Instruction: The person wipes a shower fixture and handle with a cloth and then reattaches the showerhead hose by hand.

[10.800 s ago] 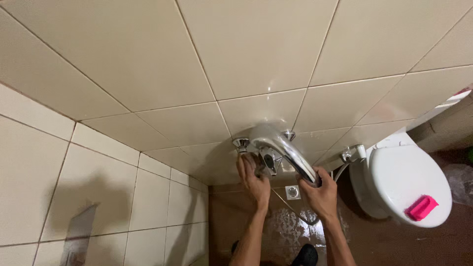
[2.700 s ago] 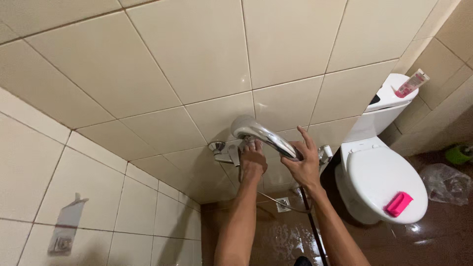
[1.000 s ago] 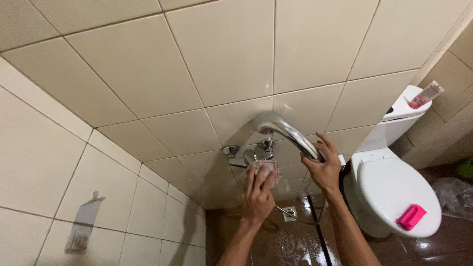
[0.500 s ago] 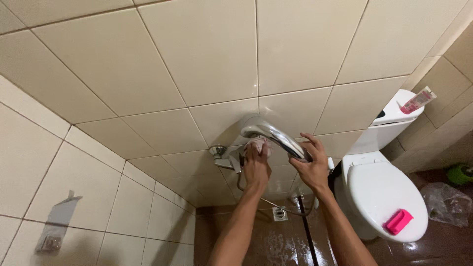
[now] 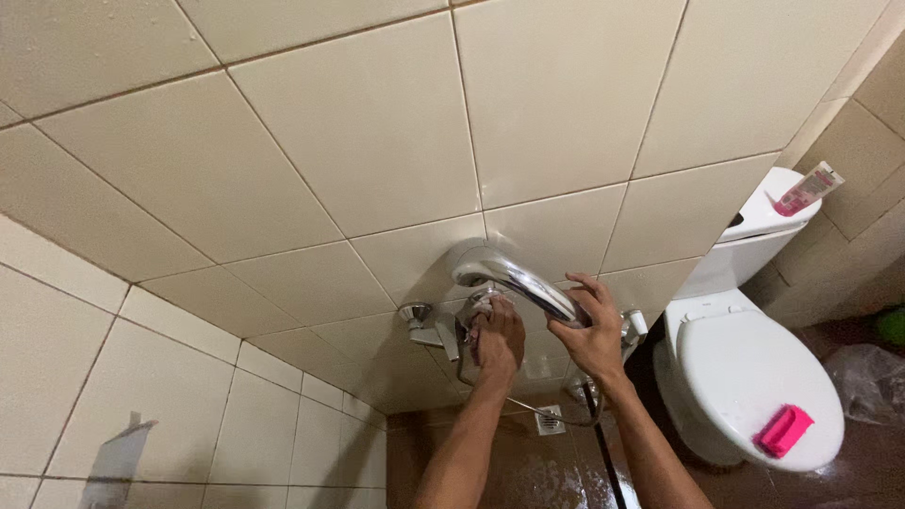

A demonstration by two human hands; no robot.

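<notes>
1. Against the cream tiled wall [image 5: 377, 123], in the head view, a chrome shower head [image 5: 504, 278] sits on its holder above a chrome mixer tap [image 5: 436, 325].
2. Right hand [image 5: 592, 332]: fingers wrapped shut around the handle of the shower head, thumb under it, holding it near its lower end.
3. Left hand [image 5: 497, 337]: pressed up under the shower head, just beside the tap body, fingers curled together on what seems to be a small pale cloth [image 5: 483, 303]; only a scrap of it shows, so its kind is hard to tell.
4. Hose [image 5: 537, 410]: a thin hose hangs in a loop below both wrists, over the wet brown floor [image 5: 528, 471] and near a square floor drain [image 5: 551, 421].
5. To the right stands a white toilet [image 5: 754, 377] with its lid down; a pink block [image 5: 782, 431] lies on the lid's front edge.
6. On the cistern top lies a small tube [image 5: 809, 188], pink and white.
7. At the lower left, a pale hook plate [image 5: 118, 457] is stuck on the side wall.
</notes>
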